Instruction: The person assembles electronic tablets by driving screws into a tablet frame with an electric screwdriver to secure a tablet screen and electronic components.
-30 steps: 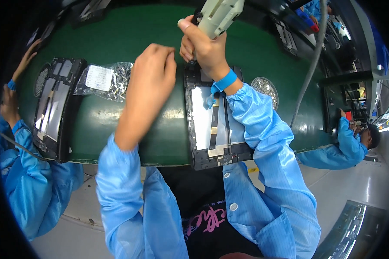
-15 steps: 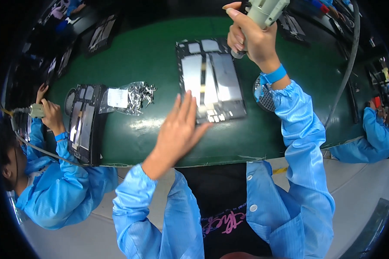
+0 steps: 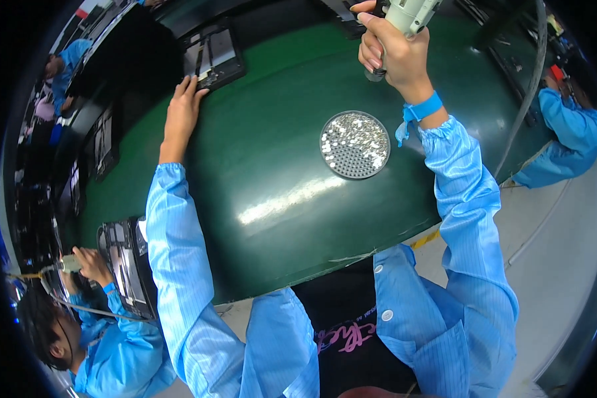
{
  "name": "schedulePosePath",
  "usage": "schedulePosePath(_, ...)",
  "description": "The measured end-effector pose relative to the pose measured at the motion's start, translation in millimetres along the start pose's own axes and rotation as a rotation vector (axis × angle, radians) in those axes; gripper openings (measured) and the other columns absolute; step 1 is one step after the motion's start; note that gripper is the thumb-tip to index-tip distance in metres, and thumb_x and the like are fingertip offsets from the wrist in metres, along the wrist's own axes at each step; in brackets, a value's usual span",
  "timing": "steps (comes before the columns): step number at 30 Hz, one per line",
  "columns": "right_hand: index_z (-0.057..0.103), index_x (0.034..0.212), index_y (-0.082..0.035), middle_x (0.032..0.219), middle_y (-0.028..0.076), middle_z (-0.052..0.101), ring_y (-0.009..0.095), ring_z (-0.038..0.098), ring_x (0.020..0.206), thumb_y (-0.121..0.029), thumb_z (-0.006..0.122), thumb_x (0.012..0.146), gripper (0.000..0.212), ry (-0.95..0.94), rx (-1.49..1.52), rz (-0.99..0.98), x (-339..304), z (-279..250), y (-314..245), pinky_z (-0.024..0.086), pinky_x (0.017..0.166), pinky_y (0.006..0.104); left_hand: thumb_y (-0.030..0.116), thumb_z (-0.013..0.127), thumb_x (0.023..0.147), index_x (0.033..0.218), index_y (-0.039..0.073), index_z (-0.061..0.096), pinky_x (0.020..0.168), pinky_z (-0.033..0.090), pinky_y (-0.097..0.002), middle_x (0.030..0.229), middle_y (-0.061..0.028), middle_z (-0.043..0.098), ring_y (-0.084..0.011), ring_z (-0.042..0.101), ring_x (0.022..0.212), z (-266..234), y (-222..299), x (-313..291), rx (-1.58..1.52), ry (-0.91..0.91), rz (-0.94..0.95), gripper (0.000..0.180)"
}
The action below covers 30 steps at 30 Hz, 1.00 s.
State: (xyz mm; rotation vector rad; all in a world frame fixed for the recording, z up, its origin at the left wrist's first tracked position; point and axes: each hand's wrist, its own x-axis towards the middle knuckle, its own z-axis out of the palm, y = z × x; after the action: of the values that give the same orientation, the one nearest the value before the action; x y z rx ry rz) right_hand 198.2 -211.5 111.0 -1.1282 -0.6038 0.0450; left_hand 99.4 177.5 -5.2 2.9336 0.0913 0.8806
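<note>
One green tabletop (image 3: 259,152). Black-framed device panel (image 3: 212,56), upper left, looks set aside; fully fastened or not, can't tell. Your left hand (image 3: 181,109), outstretched, touches its near edge. Power screwdriver (image 3: 408,16), top right, wrapped in your right hand (image 3: 399,56). Perforated round dish (image 3: 351,162), right of centre: loose screws (image 3: 353,127), unused.

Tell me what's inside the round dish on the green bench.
Small shiny pieces lie in the grey dish, mostly its far half. Its dotted floor shows toward the near side; under the pieces it's covered.
</note>
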Motion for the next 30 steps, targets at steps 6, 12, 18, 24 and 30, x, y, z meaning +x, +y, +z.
schedulePosePath(6,0.06,0.103,0.002,0.052,0.001,0.046,0.01,0.043,0.036,-0.003,0.059,0.093,0.011,0.15,0.052,0.079,5,-47,4,0.037,0.036,0.0274,0.039,0.081,0.076,0.132,0.0,0.054,0.113,0.033,-0.0487,0.142,-0.021,0.048,-0.0391,0.043,0.135,-11,105,27,-0.279,-0.024,0.283,0.074)
schedulePosePath(12,0.06,0.106,0.002,0.053,0.002,0.047,0.011,0.044,0.037,-0.003,0.058,0.094,0.013,-0.004,0.007,0.043,-23,-35,1,0.037,0.036,0.0273,0.05,0.086,0.059,0.147,-0.001,0.034,0.11,0.039,-0.0482,0.143,-0.0233,0.044,-0.0398,0.045,0.132,-29,240,-19,-0.707,-0.522,0.436,0.115)
schedulePosePath(18,0.062,0.107,0.004,0.053,0.002,0.045,0.011,0.045,0.04,-0.006,0.061,0.091,0.019,-0.177,0.101,0.083,-41,-30,-7,0.04,0.04,0.0291,0.047,0.089,0.058,0.138,-0.011,0.038,0.1,0.043,-0.047,0.126,-0.0262,0.051,-0.0412,0.052,0.114,-20,285,-41,-0.643,-0.213,0.223,0.111)
schedulePosePath(24,0.063,0.1,0.006,0.054,0.002,0.053,0.007,0.048,0.041,-0.002,0.062,0.089,0.014,-0.269,0.134,0.146,-77,-14,-3,0.039,0.04,0.0252,0.058,0.087,0.057,0.133,-0.017,0.038,0.091,0.04,-0.0477,0.115,-0.0231,0.053,-0.0377,0.051,0.108,-18,336,-66,-0.349,-0.022,-0.167,0.117)
schedulePosePath(30,0.054,0.106,0.005,0.049,0.0,0.037,0.01,0.037,0.036,-0.006,0.05,0.094,0.017,-0.26,0.064,0.208,-97,-41,0,0.034,0.037,0.0278,0.063,0.087,0.046,0.14,-0.015,0.032,0.092,0.04,-0.0449,0.118,-0.023,0.051,-0.0367,0.051,0.108,-37,316,-75,-0.351,-0.145,-0.129,0.134)
